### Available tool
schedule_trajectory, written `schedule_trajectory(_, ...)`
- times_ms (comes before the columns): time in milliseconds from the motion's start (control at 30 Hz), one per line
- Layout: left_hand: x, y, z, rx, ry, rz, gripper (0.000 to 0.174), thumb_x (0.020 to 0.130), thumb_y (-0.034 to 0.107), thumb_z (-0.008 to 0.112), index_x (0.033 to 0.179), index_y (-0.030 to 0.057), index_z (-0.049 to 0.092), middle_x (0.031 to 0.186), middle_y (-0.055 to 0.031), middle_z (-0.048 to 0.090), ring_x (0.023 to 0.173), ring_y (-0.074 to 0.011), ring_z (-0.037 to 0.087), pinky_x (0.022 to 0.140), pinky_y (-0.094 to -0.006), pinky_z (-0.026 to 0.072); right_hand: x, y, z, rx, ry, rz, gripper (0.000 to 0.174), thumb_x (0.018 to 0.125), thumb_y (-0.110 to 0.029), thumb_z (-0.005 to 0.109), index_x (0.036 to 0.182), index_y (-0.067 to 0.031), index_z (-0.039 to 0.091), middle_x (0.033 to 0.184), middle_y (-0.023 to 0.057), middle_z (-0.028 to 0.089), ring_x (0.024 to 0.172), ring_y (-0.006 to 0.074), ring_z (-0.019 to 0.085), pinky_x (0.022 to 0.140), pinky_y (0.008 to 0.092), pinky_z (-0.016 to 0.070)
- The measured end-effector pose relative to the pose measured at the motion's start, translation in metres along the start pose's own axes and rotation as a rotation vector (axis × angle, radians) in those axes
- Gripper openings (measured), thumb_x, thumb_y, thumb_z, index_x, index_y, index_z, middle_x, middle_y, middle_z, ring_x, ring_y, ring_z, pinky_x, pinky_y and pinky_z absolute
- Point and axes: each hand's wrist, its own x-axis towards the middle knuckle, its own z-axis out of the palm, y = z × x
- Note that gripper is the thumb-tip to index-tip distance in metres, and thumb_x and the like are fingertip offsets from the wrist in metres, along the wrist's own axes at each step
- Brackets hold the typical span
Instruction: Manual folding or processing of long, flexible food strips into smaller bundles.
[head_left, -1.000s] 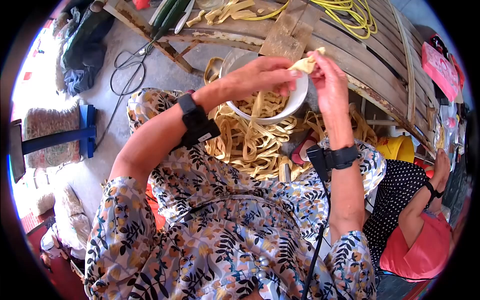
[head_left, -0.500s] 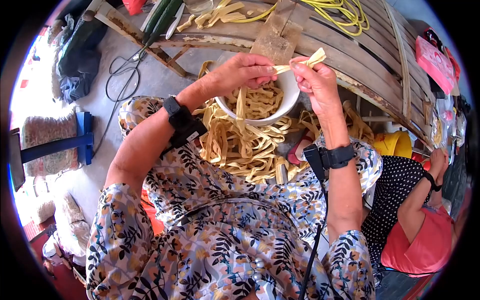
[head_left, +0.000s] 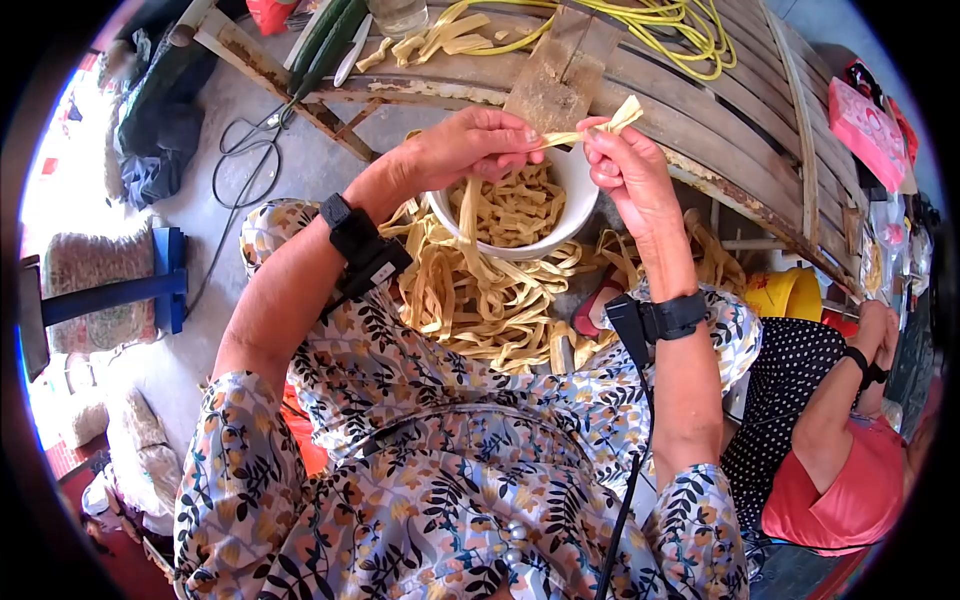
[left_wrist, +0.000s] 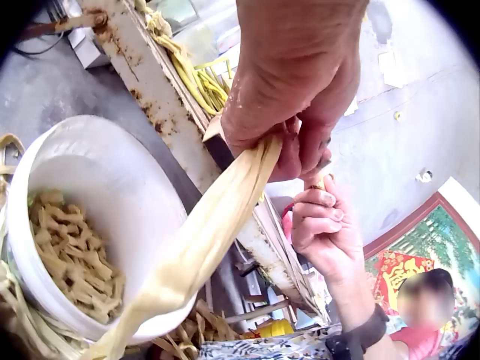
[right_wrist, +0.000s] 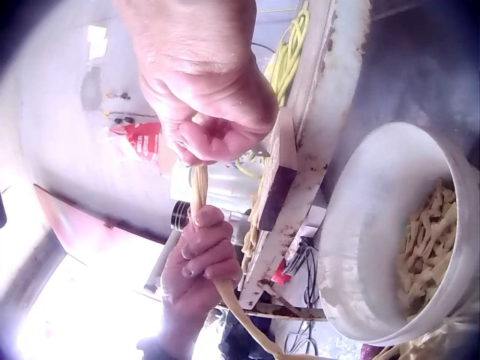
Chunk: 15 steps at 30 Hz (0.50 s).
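Observation:
A long, soft, pale-yellow strip [head_left: 562, 138] is stretched between the two hands, above a white bucket [head_left: 582, 205]. My left hand [head_left: 478, 145] grips it, and its long tail hangs past the bucket's near rim, broad and flat in the left wrist view. Thumb and fingers of my right hand [head_left: 632, 170] pinch the strip near its other end; a short, folded tip [head_left: 627, 113] sticks out beyond them. Short, knotted-looking yellow pieces [head_left: 515, 205] fill the lower part of the bucket. Below it lies a tangled heap of long strips [head_left: 470, 310].
A slatted wooden bench [head_left: 680, 120] with a rusty edge runs behind the bucket, carrying a wooden board [head_left: 552, 90], yellow hose [head_left: 690, 45] and loose yellow pieces [head_left: 440, 40]. A yellow bucket [head_left: 785, 293] and another person [head_left: 835, 480] are at the right. A black cable [head_left: 245, 165] lies at left.
Earlier the hands were close together around a bunched part of the strip. They have drawn apart, pulling it straight between them, with the tip now poking out past the right fingers.

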Motion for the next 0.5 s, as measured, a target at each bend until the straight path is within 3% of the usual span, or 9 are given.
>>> schedule_trajectory(167,-0.002,0.011,-0.012,0.401,0.127,0.098,0.023,0.09,0.019,0.047,0.085,-0.0004,0.057,0.06,0.0041,0.044,0.054,-0.0034,0.04,0.05,-0.0174,0.0335,0.011,-0.006,-0.008,-0.08,0.126,-0.067,0.017,0.078,-0.012,0.063,0.089,0.0015,0.06,0.065,0.0012,0.053,0.051,0.0017,0.04,0.043,0.0148,0.0282)
schedule_trajectory(433,0.045,0.044,-0.037,0.714,0.594,0.429,0.018,0.084,0.019,0.053,0.083,0.0038,0.064,0.06,0.004,0.049,0.054,-0.003,0.041,0.047,-0.0186,0.0323,0.058,-0.02,0.003,0.005,0.272,-0.329,0.018,0.078,-0.012,0.065,0.088,0.0027,0.06,0.068,0.0063,0.057,0.051,0.0063,0.046,0.046,0.0182,0.0374)
schedule_trajectory(500,0.063,0.036,-0.046,0.687,0.63,0.477,0.018,0.082,0.02,0.055,0.083,0.0042,0.064,0.06,0.0028,0.051,0.054,-0.0037,0.043,0.048,-0.0201,0.0341,0.068,-0.02,0.0,0.028,0.299,-0.364,0.019,0.077,-0.012,0.066,0.087,0.0027,0.06,0.068,0.0072,0.059,0.051,0.0069,0.048,0.046,0.0183,0.0393)
